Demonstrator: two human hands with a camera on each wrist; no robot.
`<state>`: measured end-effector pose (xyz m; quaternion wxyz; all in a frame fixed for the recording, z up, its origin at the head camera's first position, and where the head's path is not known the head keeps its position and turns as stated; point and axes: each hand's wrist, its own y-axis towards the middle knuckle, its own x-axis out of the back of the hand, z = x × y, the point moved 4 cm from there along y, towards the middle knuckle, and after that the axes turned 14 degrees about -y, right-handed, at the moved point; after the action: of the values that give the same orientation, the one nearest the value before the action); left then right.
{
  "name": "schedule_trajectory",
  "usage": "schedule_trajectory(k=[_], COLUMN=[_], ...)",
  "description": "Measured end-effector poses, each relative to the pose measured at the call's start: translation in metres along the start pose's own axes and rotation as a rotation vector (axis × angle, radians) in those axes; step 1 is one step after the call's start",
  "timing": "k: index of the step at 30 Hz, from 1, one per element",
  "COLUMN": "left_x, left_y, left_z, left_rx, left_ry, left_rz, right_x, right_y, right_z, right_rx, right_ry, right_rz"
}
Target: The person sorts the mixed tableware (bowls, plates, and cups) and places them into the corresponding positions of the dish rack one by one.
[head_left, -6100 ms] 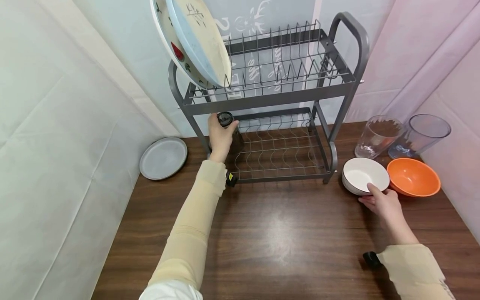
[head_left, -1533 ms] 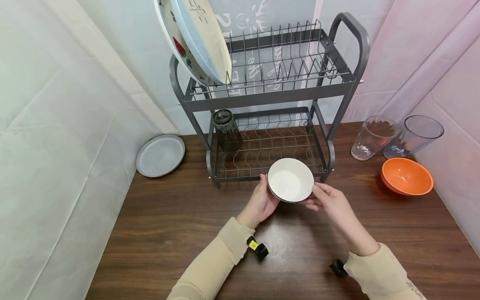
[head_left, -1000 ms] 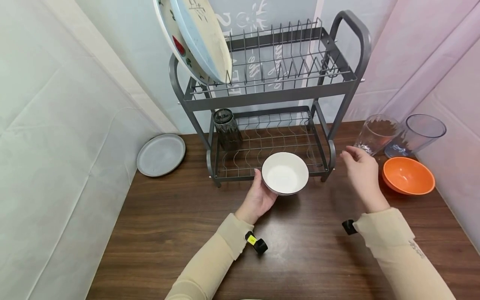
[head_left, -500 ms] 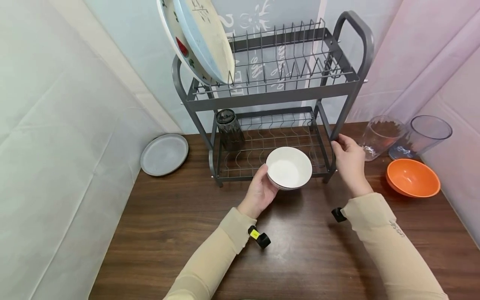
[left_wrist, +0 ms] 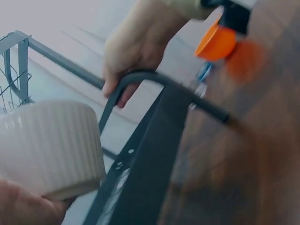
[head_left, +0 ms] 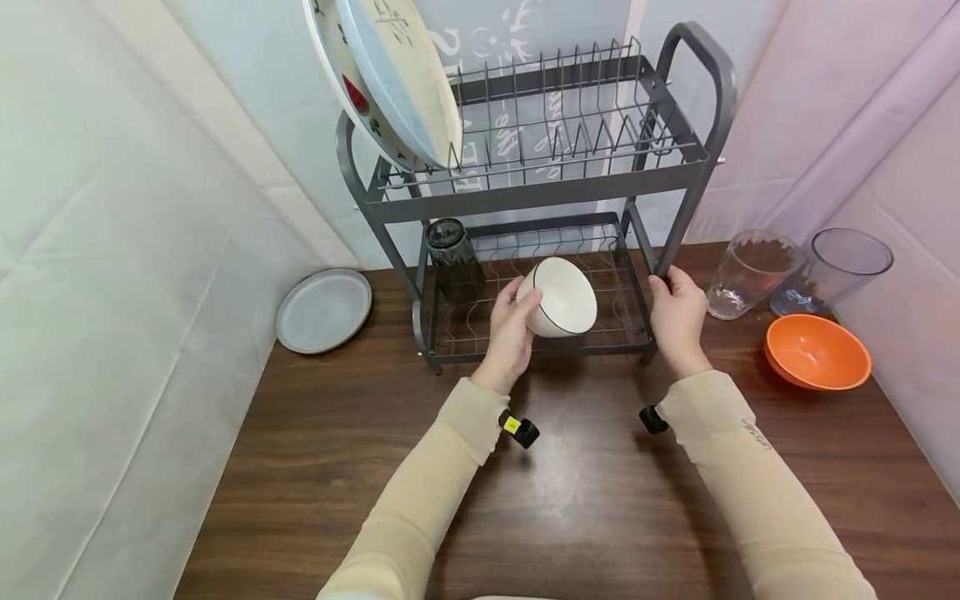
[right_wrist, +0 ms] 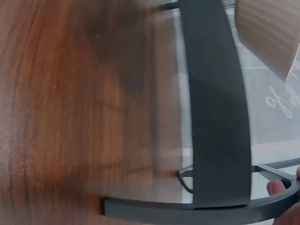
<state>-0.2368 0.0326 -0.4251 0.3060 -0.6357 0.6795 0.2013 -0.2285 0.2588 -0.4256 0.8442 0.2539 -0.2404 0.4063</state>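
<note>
My left hand (head_left: 510, 337) grips a white bowl (head_left: 564, 298) by its left side, thumb near the rim. The bowl is tilted, its mouth towards the right, in front of and above the rack's lower tier. Its ribbed outer wall shows in the left wrist view. My right hand (head_left: 678, 321) holds the front right upright of a dark grey two-tier dish rack (head_left: 540, 200); in the left wrist view the fingers curl round the tube. An upside-down dark glass (head_left: 456, 260) stands at the left of the lower tier.
Two large plates (head_left: 408, 83) lean in the upper tier's left end. A grey plate (head_left: 324, 311) lies left of the rack. To the right are an orange bowl (head_left: 817, 352), a clear glass (head_left: 752, 275) and a bluish glass (head_left: 828, 273). Walls flank the table.
The left hand let go of the dark glass and took the white bowl from the right hand. The bowl has moved towards the rack and tilted; the right hand now grips the rack's upright.
</note>
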Motion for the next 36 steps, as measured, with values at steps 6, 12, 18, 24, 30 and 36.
schedule_trajectory(k=[6, 12, 18, 24, 30, 36], left_x=[-0.008, -0.017, -0.027, -0.035, -0.038, -0.046], left_y=[0.012, 0.017, 0.021, 0.024, 0.021, 0.020], left_z=[-0.008, 0.002, 0.013, 0.026, 0.036, 0.043], left_rx=[-0.114, -0.129, -0.154, -0.151, -0.146, -0.172], left_ry=[0.190, 0.315, 0.509, 0.645, 0.742, 0.773], left_rz=[-0.085, -0.120, -0.128, -0.105, -0.123, -0.106], right_x=[-0.004, -0.005, -0.007, -0.010, -0.010, -0.004], right_y=[-0.001, -0.001, -0.001, -0.004, -0.008, -0.006], right_z=[0.001, -0.001, -0.002, 0.000, 0.000, 0.003], right_rx=[0.045, 0.059, 0.072, 0.107, 0.117, 0.138], right_ry=[-0.030, -0.037, -0.043, -0.031, -0.039, -0.038], right_rz=[-0.041, -0.068, -0.101, -0.141, -0.154, -0.172])
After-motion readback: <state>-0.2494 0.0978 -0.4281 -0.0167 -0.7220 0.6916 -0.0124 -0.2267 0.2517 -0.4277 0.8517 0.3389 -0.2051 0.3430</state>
